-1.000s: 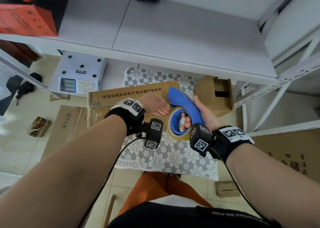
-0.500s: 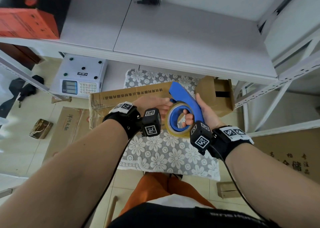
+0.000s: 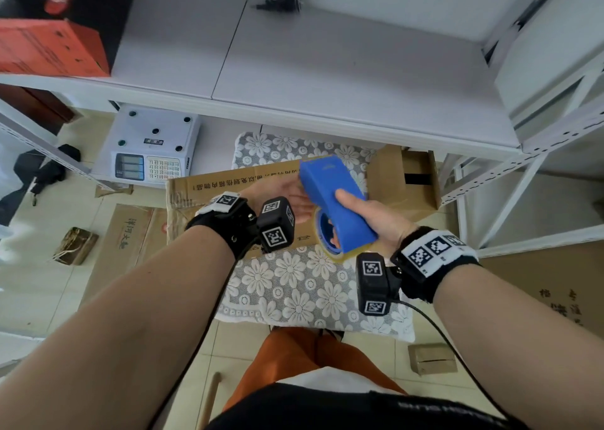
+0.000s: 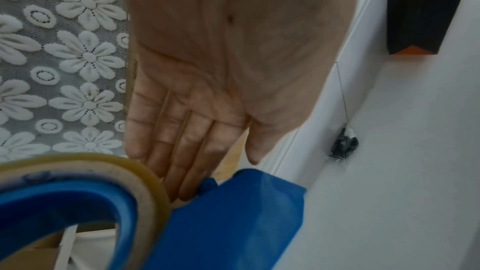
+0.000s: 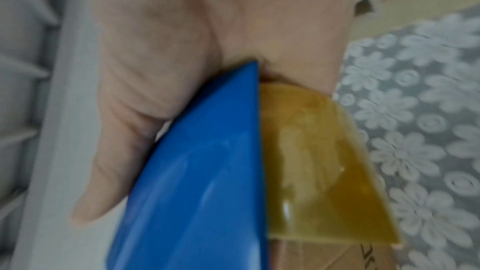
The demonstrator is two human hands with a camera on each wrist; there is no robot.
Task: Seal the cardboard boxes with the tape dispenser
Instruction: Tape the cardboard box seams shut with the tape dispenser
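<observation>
Two hands are meeting: the right hand (image 3: pixel 376 215) is clamping the blue plastic tape dispenser (image 3: pixel 333 197), while the left hand's (image 4: pixel 221 81) straight, together fingers (image 4: pixel 182 151) are touching its side.

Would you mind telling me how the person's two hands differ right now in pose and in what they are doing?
The right hand is curled around the blue tape dispenser, thumb along its top; the left hand holds nothing. The left hand's fingers lie straight and together, reaching toward the dispenser's underside, while the right hand's wrap through the roll. Both are over the flattened cardboard box.
</observation>
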